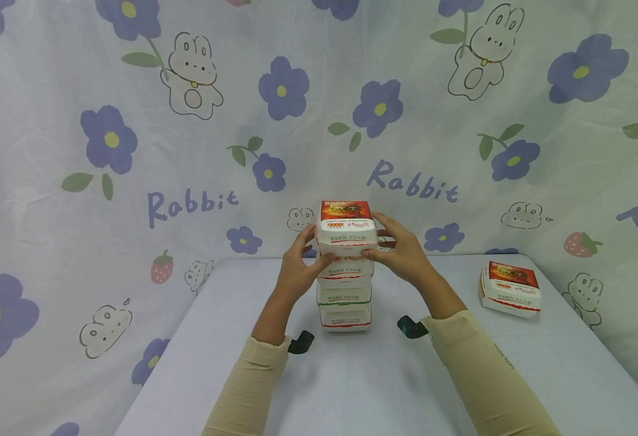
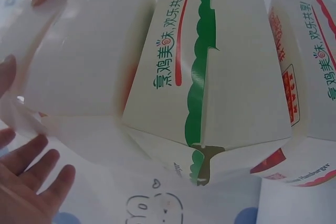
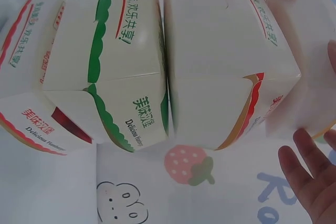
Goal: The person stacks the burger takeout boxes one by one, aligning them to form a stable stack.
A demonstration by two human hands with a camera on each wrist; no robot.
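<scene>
A paper burger box (image 1: 346, 235) with a red burger picture on its lid tops an upright stack in the head view. My left hand (image 1: 299, 266) holds this box at its left side, thumb by the lower front edge. Opposite it, my right hand (image 1: 403, 251) grips the right side, its thumb also low on the front. Beneath are more white burger boxes, among them a green-trimmed box (image 2: 236, 66) and a red-trimmed bottom box (image 1: 346, 319). Both wrist views show the stack sideways, fingertips at the pale top box (image 3: 302, 61).
Another burger box (image 1: 511, 289) lies apart at the right rear of the white table (image 1: 351, 387). Behind the table hangs a curtain (image 1: 319, 145) printed with rabbits and flowers. A dark curved piece (image 1: 412, 327) sits at each wrist.
</scene>
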